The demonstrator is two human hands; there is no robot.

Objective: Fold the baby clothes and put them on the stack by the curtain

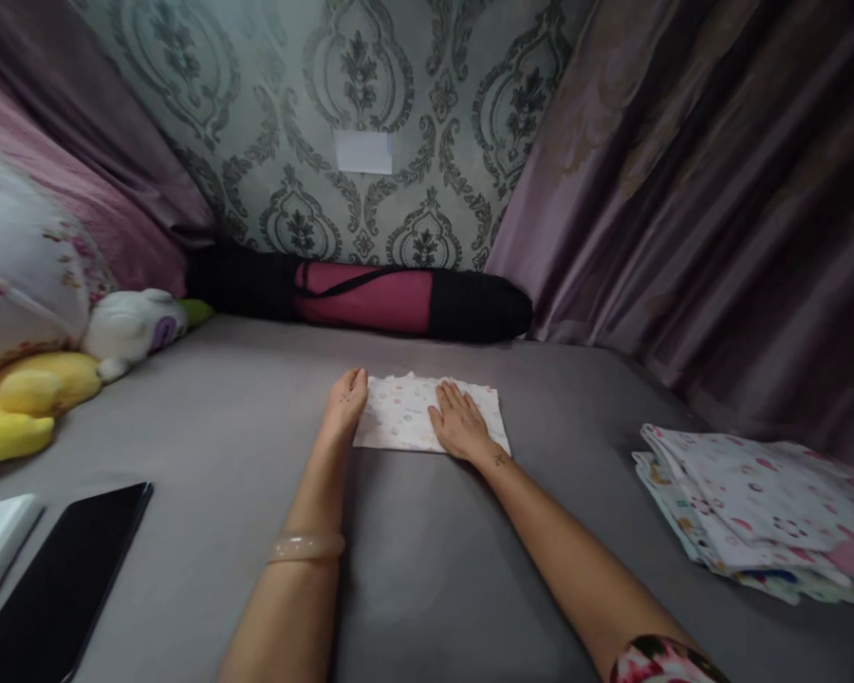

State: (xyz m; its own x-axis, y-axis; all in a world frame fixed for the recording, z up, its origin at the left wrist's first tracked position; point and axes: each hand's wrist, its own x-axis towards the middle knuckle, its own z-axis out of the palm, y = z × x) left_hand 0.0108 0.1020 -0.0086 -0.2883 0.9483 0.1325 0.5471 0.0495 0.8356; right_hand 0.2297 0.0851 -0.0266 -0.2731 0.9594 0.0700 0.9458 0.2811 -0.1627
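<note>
A small folded cloth (399,417), white with a tiny coloured print, lies flat on the grey sheet in front of me. My left hand (344,403) is at its left edge with the fingers curled together, holding that edge; the fingertips are partly hidden. On the right half of the cloth my right hand (461,422) rests palm down, its fingers stretched out and slightly spread. The cloth's far edge looks a little uneven.
A stack of folded printed cloths (761,512) lies at the right. To the left are a black tablet-like device (64,579), a white box-like object (0,541) and plush toys (132,327). A black and pink long bag (370,296) lies along the wall.
</note>
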